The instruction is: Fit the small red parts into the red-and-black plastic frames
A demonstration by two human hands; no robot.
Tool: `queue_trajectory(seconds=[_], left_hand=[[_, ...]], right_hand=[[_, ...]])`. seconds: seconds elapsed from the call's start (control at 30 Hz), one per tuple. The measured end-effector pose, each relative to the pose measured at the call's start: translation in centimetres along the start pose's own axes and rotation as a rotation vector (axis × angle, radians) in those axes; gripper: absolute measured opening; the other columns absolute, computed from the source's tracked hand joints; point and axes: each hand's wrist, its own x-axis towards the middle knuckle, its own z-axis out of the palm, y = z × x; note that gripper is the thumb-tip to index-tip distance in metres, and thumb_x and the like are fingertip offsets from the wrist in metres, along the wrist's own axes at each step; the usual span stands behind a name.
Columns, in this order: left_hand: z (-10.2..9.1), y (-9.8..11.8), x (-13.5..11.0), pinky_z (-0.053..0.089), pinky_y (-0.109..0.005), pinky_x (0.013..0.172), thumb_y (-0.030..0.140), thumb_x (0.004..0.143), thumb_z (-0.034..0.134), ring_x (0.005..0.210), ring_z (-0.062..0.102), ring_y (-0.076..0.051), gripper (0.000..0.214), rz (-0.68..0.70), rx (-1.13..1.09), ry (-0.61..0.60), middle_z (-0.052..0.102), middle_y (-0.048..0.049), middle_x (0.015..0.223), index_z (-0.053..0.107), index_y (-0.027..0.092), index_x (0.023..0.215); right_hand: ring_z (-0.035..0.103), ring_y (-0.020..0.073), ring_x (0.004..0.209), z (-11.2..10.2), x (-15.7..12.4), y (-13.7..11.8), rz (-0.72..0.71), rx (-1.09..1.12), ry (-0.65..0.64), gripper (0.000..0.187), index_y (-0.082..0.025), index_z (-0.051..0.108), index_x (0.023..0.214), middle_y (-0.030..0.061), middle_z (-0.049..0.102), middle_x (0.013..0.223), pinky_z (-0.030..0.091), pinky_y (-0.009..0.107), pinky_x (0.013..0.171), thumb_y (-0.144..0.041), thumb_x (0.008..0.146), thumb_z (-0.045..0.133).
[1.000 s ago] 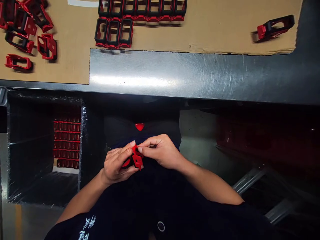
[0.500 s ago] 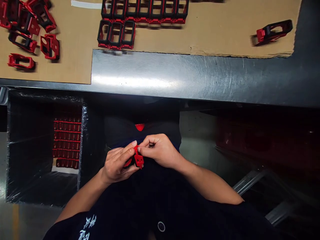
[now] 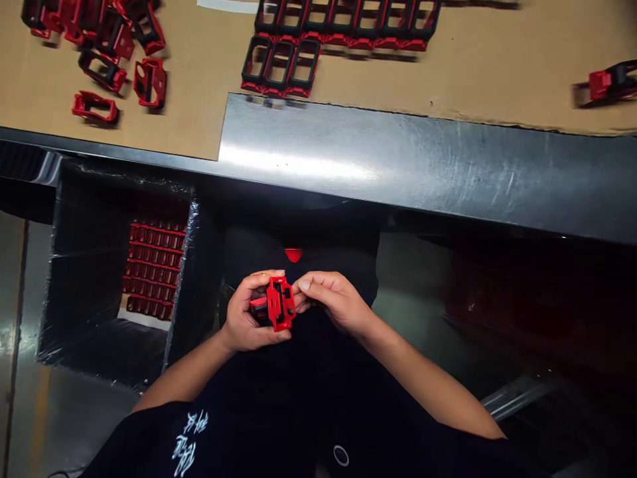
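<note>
Close to my body, my left hand grips a red and black plastic frame, fingers on its far edge and thumb on the near one. The frame's red side with slots and openings faces up, and black material shows inside. My right hand is at the frame's right edge, its thumb and fingers pinched together. Whatever lies between those fingertips, if anything, is too small to make out.
On the cardboard-covered table, similar frames stand in rows, with a loose pile at left and one frame at right. A plastic-lined box below the metal edge holds rows of red parts.
The held frame has turned so its broad slotted red side faces up. My left hand has opened wider around it. The view has shifted, so the table things appear further right.
</note>
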Motion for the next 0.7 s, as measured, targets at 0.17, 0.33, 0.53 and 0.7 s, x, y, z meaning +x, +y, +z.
queue_trajectory(seconds=[0.17,0.33,0.53,0.7], left_hand=[[-0.1,-0.7,-0.4,0.062,-0.031,0.078,0.052,0.08,0.079,0.092,0.074,-0.019,0.087,-0.046,-0.078,0.018,0.061,-0.0195,0.139,0.037,0.03,0.153],[-0.2,-1.0,-0.6,0.062,-0.034,0.078,0.053,0.081,0.077,0.082,0.073,-0.017,0.086,-0.023,-0.064,0.017,0.06,-0.0197,0.142,0.037,0.031,0.154],[-0.1,-1.4,-0.9,0.061,-0.035,0.083,0.054,0.079,0.079,0.095,0.073,-0.021,0.085,-0.095,-0.146,0.027,0.06,-0.0189,0.142,0.041,0.03,0.15],[0.2,-2.2,-1.1,0.059,-0.032,0.066,0.066,0.07,0.079,0.08,0.073,-0.02,0.08,-0.287,-0.308,0.172,0.068,-0.0188,0.128,0.052,0.023,0.132]], right_hand=[[0.072,0.0162,0.071,0.5,-0.3,-0.2,-0.001,-0.053,-0.1,0.033,-0.015,0.076,0.085,0.0068,0.078,0.079,0.056,0.029,0.072,-0.048,0.083,0.078],[0.07,0.0152,0.071,1.1,-0.4,-0.7,-0.011,-0.085,-0.155,0.029,-0.015,0.076,0.083,0.0047,0.076,0.076,0.055,0.028,0.073,-0.044,0.085,0.077],[0.069,0.0161,0.07,1.3,-0.1,-0.8,-0.015,-0.136,-0.13,0.032,-0.016,0.075,0.08,0.0054,0.076,0.076,0.055,0.029,0.072,-0.048,0.083,0.078],[0.074,0.023,0.076,1.0,-0.3,-0.5,0.031,-0.258,0.016,0.039,-0.019,0.078,0.087,0.0101,0.079,0.081,0.058,0.035,0.077,-0.057,0.079,0.078]])
